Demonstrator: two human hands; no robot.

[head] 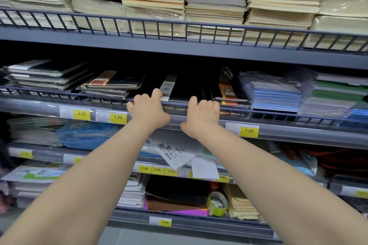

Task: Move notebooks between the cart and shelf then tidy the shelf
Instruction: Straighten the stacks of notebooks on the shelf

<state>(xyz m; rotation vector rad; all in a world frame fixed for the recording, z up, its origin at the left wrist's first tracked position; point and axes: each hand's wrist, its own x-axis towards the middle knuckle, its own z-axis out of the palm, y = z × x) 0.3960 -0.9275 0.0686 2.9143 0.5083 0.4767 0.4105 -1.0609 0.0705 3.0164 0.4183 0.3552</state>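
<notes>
Left hand (148,108) and right hand (203,114) mid-frame, fingers curled over wire shelf rail (83,96) — grip on rail, no notebook held. Black notebooks (185,89) just behind rail, flat. Likely stiff, light, wrap slippery — best pinched at near edge.

On the middle shelf (199,105), behind its low wire rail, black notebooks (185,89) lie flat in a low stack, the top one with a white label band marked 25K, between wrapped dark notebooks (111,85) and blue notebooks (276,93).
</notes>
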